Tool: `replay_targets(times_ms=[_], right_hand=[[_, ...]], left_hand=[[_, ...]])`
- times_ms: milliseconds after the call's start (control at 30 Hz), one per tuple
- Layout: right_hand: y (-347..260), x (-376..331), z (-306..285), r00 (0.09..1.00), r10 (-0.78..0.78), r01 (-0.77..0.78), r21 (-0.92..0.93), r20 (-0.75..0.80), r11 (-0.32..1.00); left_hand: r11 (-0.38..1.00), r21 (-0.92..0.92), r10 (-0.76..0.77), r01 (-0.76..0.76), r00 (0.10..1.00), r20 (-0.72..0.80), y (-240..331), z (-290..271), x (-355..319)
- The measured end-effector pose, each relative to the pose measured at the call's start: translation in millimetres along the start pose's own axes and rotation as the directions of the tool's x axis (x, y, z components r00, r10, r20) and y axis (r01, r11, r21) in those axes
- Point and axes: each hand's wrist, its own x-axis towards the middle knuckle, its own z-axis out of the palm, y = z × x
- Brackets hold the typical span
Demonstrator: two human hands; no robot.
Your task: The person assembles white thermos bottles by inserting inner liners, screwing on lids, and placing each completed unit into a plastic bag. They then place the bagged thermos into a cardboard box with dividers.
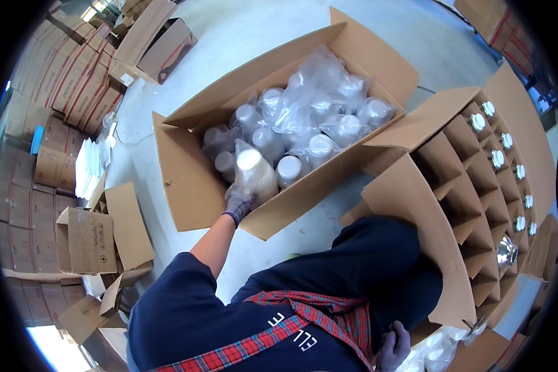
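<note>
My left hand [240, 204], in a grey glove, is closed on a plastic-wrapped bottle [254, 173] with a white cap. That bottle is tilted at the near left corner of a large open cardboard box [189, 201]. Around it in the box lie several similar wrapped bottles [268, 141] with white lids, partly covered by loose clear plastic [301, 108]. Low on the right, beside my knee, my right hand [395, 348] is gloved too. Its fingers are loosely curled, with nothing visible in them.
To the right stands an open carton with cardboard dividers [459, 204]; capped bottles [497, 159] fill some far-side cells, with a shiny object [507, 251] nearer me. More wrapped bottles [440, 350] lie low right. Stacked cartons [74, 80] and opened boxes [93, 239] line the left.
</note>
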Motion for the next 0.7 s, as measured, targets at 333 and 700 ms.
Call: replay_targets(times_ms=[333,700], right_hand=[[-7,34,2,0.97,0.235,-0.238,0.044,0.065,0.97],[11,33,6,0.997,0.076,-0.075,-0.061,0.02,0.995]], left_hand=[[0.979,-0.001,-0.122,0.204,0.59,0.798,49,-48,11],[0.918,0.373,-0.245,0.138,0.935,0.257,-67,-18,124]])
